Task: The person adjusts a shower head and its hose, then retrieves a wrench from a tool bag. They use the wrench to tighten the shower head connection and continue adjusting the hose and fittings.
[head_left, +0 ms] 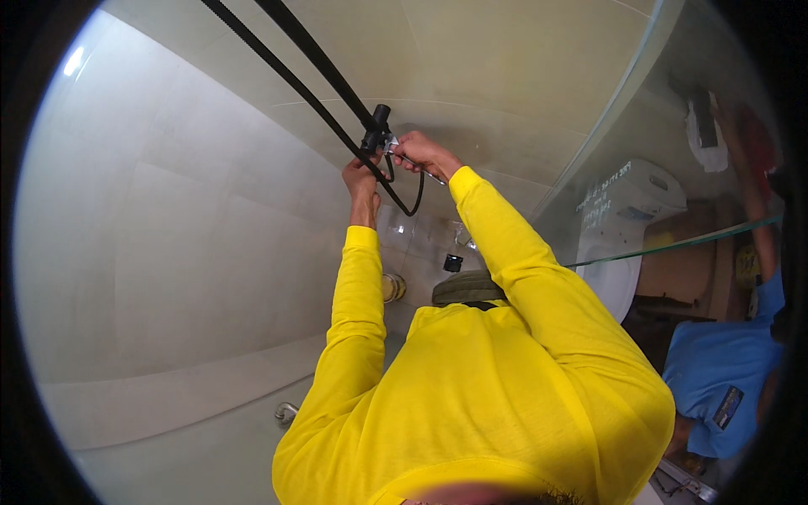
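A black shower mixer point(375, 130) is mounted on the beige tiled wall, with a black riser pipe point(316, 55) rising from it. My right hand point(425, 153) is closed round a silver wrench point(433, 178), its head against the right side of the mixer. The far end of the handle sticks out below the fingers. My left hand point(361, 178) grips the mixer's lower left end, its fingertips partly hidden by the fitting. A black shower hose point(286, 74) crosses in front of the left hand and loops down below both hands.
A glass panel point(673, 252) stands to my right, with a white toilet point(635, 198) behind it. Beyond, a person in a blue shirt point(724, 370) is at the right edge. On the floor lie a small black part point(453, 263) and a round roll-like item point(393, 287).
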### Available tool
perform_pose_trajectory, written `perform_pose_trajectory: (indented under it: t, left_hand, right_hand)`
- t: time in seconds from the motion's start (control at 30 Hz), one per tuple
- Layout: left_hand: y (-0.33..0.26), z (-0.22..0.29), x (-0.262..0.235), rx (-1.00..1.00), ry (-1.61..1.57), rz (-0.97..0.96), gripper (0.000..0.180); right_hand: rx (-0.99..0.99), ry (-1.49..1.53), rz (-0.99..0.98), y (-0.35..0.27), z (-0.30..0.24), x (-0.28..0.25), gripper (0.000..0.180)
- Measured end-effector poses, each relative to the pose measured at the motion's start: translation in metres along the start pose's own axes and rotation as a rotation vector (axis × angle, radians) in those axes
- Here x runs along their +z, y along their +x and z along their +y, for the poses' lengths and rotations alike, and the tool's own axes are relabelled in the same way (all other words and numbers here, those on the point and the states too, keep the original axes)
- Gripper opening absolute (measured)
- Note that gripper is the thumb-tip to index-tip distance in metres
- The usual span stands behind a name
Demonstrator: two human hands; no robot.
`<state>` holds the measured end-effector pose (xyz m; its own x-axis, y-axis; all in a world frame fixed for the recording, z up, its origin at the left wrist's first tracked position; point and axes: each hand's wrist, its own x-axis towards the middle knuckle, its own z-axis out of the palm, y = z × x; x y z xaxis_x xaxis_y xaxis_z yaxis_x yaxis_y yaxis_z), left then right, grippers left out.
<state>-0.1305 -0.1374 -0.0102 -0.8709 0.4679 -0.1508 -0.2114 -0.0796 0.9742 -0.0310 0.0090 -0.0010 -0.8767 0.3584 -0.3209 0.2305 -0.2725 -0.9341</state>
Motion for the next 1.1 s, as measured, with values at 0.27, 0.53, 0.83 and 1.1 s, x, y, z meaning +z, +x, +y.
perform_pose_trajectory:
  t: [0.27, 0.53, 0.83, 1.1]
  left_hand:
    - [0.003, -0.002, 0.004, -0.019, 0.022, 0.022, 0.019]
    - [-0.002, -0.005, 0.013, -0.016, -0.093, 0.031, 0.030]
    - [-0.004, -0.006, 0.018, -0.016, -0.132, 0.035, 0.028]
    - [-0.004, -0.008, 0.018, -0.012, -0.117, 0.046, 0.025]
  right_hand:
    - [0.026, -0.099, -0.053, 0.012, -0.004, -0.023, 0.022]
    - [0.022, -0.234, -0.085, 0.025, -0.014, -0.034, 0.021]
    - [0.000, -0.286, -0.034, 0.012, -0.025, -0.032, 0.021]
    - [-0.015, -0.131, 0.091, -0.004, -0.009, -0.012, 0.026]
